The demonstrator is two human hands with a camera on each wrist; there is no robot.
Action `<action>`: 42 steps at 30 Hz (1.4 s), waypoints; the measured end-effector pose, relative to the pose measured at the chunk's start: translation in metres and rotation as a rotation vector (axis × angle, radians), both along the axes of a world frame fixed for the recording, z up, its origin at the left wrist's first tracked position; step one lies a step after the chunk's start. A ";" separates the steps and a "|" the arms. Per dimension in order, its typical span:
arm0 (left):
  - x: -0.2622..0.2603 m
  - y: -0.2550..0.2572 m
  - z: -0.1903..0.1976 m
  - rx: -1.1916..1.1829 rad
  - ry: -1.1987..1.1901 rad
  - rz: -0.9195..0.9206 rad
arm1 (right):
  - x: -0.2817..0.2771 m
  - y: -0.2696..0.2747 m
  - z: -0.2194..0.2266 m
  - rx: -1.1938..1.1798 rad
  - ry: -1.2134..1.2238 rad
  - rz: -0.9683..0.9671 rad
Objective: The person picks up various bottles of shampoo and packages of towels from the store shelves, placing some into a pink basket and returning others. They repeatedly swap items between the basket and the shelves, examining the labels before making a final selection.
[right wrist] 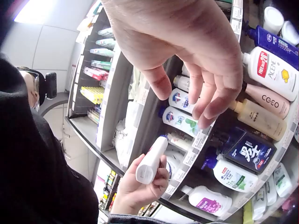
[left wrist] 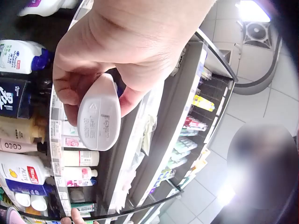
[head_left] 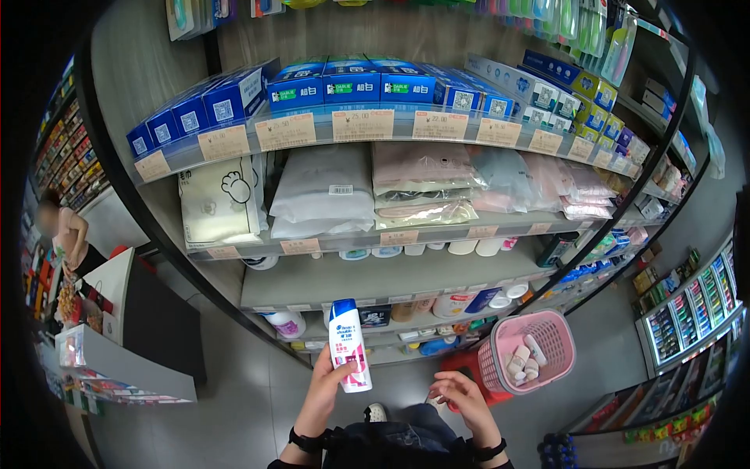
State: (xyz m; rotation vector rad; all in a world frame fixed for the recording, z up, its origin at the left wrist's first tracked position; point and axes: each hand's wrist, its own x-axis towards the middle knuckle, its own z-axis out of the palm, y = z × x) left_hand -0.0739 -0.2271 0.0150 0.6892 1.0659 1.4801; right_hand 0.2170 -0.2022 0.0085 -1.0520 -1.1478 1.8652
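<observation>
My left hand grips a white shampoo bottle with a blue cap and pink label print, upright in front of the lower shelves. In the left wrist view the flat white base of the bottle faces the camera, with fingers and thumb wrapped around its sides. My right hand hangs to the right of the bottle, fingers loosely bent, with nothing in it. The right wrist view shows that hand in front of the bottle shelf, and the left hand with the bottle below it.
A pink basket with several small items stands at right on something red. Ahead, a shelf holds blue toothpaste boxes above packed towels. Lower down stand rows of bottles. A counter and a person are at left.
</observation>
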 end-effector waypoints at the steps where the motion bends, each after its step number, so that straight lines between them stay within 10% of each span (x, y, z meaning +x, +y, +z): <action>1: 0.000 0.000 -0.003 -0.002 -0.002 -0.003 | 0.000 -0.001 0.001 -0.002 -0.002 -0.003; 42: 0.016 0.006 0.008 -0.030 -0.014 -0.074 | 0.015 0.002 -0.004 -0.002 0.016 -0.029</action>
